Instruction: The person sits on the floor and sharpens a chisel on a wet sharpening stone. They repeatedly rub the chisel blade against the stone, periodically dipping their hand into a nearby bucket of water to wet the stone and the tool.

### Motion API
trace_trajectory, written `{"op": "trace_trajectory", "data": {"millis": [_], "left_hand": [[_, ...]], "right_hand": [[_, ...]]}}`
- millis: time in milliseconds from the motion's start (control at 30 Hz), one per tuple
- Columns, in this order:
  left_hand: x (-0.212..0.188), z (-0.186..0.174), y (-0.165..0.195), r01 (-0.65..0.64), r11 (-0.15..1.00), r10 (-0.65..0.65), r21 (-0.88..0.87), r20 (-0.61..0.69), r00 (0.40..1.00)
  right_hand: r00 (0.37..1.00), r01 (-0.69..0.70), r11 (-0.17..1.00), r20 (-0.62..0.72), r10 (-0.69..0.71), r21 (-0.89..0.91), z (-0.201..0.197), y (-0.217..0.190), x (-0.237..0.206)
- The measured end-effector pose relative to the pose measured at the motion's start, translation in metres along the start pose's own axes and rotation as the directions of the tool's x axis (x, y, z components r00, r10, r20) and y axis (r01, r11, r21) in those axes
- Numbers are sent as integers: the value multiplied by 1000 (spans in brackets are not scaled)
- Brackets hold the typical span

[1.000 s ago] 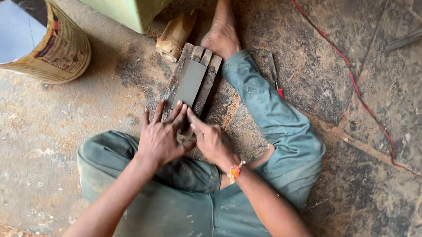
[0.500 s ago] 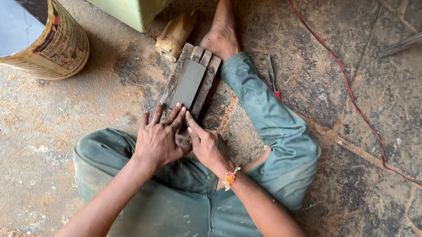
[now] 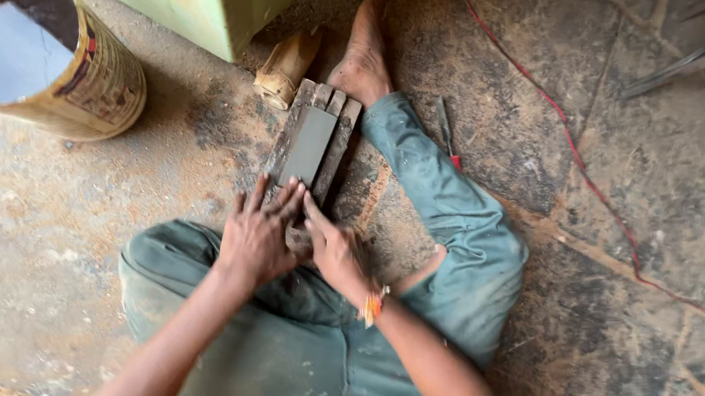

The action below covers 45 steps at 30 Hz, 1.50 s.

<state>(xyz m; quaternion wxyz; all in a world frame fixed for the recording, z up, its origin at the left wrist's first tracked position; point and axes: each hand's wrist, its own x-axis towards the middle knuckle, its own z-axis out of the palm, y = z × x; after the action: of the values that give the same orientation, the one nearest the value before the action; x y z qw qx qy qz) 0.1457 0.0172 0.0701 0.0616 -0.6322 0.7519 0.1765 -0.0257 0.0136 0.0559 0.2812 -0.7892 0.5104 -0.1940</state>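
While both hands have slid back toward the body, the left hand (image 3: 259,240) and right hand (image 3: 335,248) press a small hidden piece (grip closed) on the grey sharpening stone (image 3: 308,146) on the floor.

We sat on the floor (image 3: 655,204), a flat stone (image 3: 308,145) lying on a wooden block (image 3: 341,146) just beyond our hands. A bucket (image 3: 76,76) stood far left, a cord (image 3: 578,160) ran along the right, and a small tool (image 3: 445,127) lay right of our leg (image 3: 443,209).
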Motion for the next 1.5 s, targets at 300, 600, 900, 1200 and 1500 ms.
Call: {"op": "trace_trajectory", "data": {"millis": [300,600,900,1200,1500], "left_hand": [[145,-77,2,-20,994,0,104,189,982],[40,-11,12,-178,447,-470,-876,-400,787],[31,23,12,-275,-205,-334,-939,-197,922],[22,21,1,-225,-255,-345,-940,-128,930],[24,25,-7,-245,-281,-328,-928,-147,933]], "right_hand": [[975,-110,989,-202,89,-96,-16,47,121],[935,-305,498,155,320,812,-38,28,51],[905,-426,397,381,192,813,-32,4,-5],[887,-453,438,441,137,776,-30,6,-14],[873,-476,422,472,121,772,-30,3,-13]]}}
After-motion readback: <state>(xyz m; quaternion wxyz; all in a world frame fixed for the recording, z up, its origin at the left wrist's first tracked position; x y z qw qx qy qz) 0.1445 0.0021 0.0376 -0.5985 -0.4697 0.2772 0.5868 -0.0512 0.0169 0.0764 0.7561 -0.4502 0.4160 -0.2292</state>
